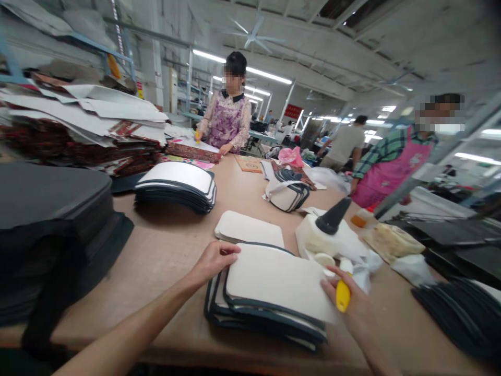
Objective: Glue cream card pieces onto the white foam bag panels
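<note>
Low centre of the frame: one stack of flat white rounded-rectangle panels with dark blue piped edges (270, 292) lies on the brown wooden bench (172, 245), close to its near edge. The left hand (213, 261) rests on the top panel's upper left corner, fingers curled over the edge, its grip loose and open. The right hand (350, 305) presses on the panel's lower right corner, its grip closed round one small yellow tool (343, 296).

Just above the stack lies one short pile of plain white rounded boards (248, 228). To the right stands one white plastic glue bottle with a black cone nozzle (332, 224), beside crumpled clear plastic bags (395, 250).

Three further stacks of edged panels are visible: one at centre left (178, 185), one at upper centre (287, 190), one dark at the lower right edge (462, 310). Thick dark grey foam sheets (50, 219) fill the left side.

Bare bench lies open between the foam and the held stack.

Three other people stand at the far side: one in a purple apron (227, 122), one in a pink apron (387, 164), and one in a grey shirt (344, 143).
</note>
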Available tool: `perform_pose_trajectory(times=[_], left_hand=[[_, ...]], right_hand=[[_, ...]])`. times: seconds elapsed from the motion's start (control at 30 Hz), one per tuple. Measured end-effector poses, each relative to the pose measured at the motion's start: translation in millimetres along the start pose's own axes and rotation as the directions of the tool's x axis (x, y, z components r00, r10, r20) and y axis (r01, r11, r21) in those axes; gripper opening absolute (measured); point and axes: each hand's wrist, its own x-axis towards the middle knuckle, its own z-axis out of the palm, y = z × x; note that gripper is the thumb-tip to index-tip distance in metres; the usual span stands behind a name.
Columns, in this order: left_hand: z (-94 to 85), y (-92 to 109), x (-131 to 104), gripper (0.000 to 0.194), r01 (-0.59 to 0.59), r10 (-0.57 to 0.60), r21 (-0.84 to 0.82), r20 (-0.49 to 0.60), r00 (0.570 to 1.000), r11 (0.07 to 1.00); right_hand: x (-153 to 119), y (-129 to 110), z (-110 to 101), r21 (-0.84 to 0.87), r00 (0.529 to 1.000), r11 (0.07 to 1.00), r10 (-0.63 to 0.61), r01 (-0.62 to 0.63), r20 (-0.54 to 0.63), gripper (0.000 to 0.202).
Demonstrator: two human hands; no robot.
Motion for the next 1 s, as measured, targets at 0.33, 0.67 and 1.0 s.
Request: perform_pose_trajectory(times=[0.33,0.67,1.0], left_hand=[[-5.6,-2.4,13.9,0.034,0.023,-0.021,0.154,-0.017,1.000,0.988],[-13.0,-18.0,19.7,0.041,0.030,-0.027,0.212,-0.014,1.000,0.977],[-10.7,-8.0,19.6,0.038,0.012,-0.011,0.259,-0.005,1.000,0.966]], right_hand=[[-2.2,-4.3,9.8,0.071,0.999,0.997,-0.001,0.004,-0.046,0.035],[-5.4,-4.3,21.6,0.089,0.999,0.996,0.000,0.005,-0.054,0.027],[-13.5,0.1,33.5,-0.084,0.997,0.994,-0.074,0.071,-0.034,0.028]])
